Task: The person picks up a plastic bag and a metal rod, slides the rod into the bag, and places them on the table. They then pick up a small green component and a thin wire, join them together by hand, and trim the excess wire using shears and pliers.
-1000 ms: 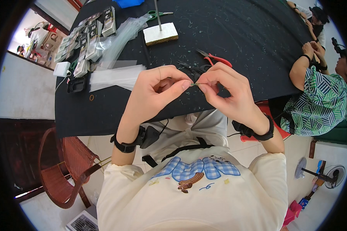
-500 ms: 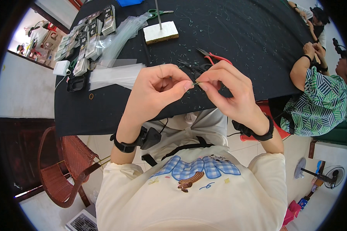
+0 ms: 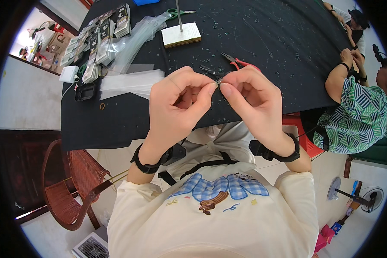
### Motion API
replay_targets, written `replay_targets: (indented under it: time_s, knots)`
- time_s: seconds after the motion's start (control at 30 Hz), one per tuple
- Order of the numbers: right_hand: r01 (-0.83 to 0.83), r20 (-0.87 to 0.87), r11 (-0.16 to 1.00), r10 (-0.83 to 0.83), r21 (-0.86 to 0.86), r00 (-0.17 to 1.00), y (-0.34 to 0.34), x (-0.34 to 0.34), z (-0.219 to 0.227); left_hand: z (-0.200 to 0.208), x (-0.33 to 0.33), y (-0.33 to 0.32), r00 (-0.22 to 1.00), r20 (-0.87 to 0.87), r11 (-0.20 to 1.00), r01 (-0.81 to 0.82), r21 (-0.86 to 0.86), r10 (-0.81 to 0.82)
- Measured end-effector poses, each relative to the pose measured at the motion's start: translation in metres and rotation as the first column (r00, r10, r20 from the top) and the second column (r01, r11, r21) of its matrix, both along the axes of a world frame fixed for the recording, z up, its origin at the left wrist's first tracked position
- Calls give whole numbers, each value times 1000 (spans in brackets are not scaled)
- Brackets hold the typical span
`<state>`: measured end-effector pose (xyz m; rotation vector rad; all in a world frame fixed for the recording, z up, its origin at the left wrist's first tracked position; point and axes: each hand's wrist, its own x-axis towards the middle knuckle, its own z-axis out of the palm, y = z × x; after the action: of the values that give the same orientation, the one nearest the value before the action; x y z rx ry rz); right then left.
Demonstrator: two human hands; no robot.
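The person's left hand and right hand meet fingertip to fingertip above the near edge of the black table. Both pinch tight on a tiny dark piece held between thumbs and forefingers; it is too small to tell what it is. It hangs over the table edge, just in front of the person's chest.

Beyond the hands the tabletop is mostly bare black cloth dotted with small scraps, with open room toward the far right. Red-handled pliers lie just behind the right hand. A pale wooden block with a thin upright rod stands farther back, and green-handled scissors lie near the far edge.

At the table's left side, rows of small flat packets with dark and light labels lie side by side, clear plastic sleeves spread next to them, and a white box sits at the left edge. A red wicker chair stands on the floor at the lower left. Another person in a green patterned top sits at the right edge.

Since the earlier frames the hands have closed together more tightly and the piece sits slightly higher.
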<state>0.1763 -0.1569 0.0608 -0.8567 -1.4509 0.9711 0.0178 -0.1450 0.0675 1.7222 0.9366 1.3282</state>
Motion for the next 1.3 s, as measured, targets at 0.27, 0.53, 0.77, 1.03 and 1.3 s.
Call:
replay_targets:
  time_s: [0.27,0.53,0.77,1.03,1.3]
  knots:
    - [-47,-149,973,14,-225,989,-3,-5,9,-3,7,0,991,-36,976,-120,181,129]
    - [26,-155,995,-41,-94,987,1,-13,-3,-8,11,-2,980,-35,964,-186,190,196]
    - [53,-142,996,-63,-72,988,2,-14,-5,-9,11,-2,982,-21,970,-183,160,189]
    - [110,-64,994,-108,26,992,-1,-14,-6,-9,12,-3,982,-1,975,-187,120,189]
    - [160,-4,975,-161,154,987,2,-7,-5,-3,7,-6,985,167,993,-12,-117,32]
